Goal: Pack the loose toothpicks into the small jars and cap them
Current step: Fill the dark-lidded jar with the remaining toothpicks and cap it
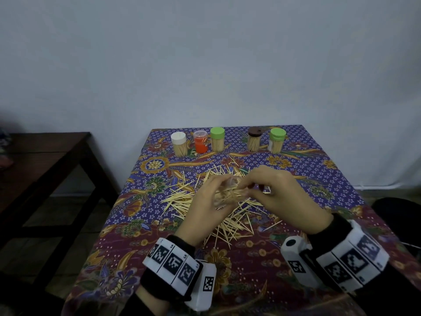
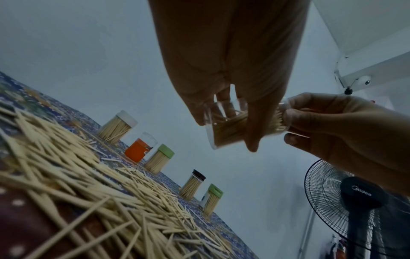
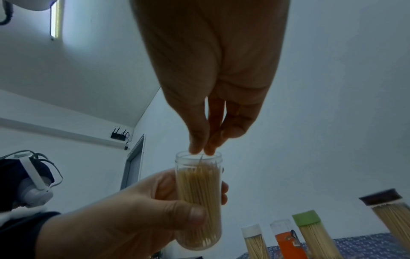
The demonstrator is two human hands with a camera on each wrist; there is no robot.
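Observation:
My left hand (image 1: pixel 222 190) grips a clear, uncapped jar (image 3: pixel 198 201) nearly full of toothpicks, held tilted above the pile. The fingertips of my right hand (image 3: pixel 201 149) pinch together at the jar's mouth on toothpicks whose ends stick out of the mouth (image 2: pixel 277 121). Loose toothpicks (image 1: pixel 182 197) lie scattered on the patterned cloth under both hands. At the back of the table stand several capped jars: white cap (image 1: pixel 179 144), orange jar (image 1: pixel 201 142), green cap (image 1: pixel 217 140), brown cap (image 1: pixel 254 140) and another green cap (image 1: pixel 276 141).
The table carries a purple floral cloth (image 1: pixel 227 270); its left edge drops to the floor. A dark wooden table (image 1: pixel 45 160) stands at the left. A black standing fan (image 2: pixel 355 201) is on the right, and a white wall lies behind.

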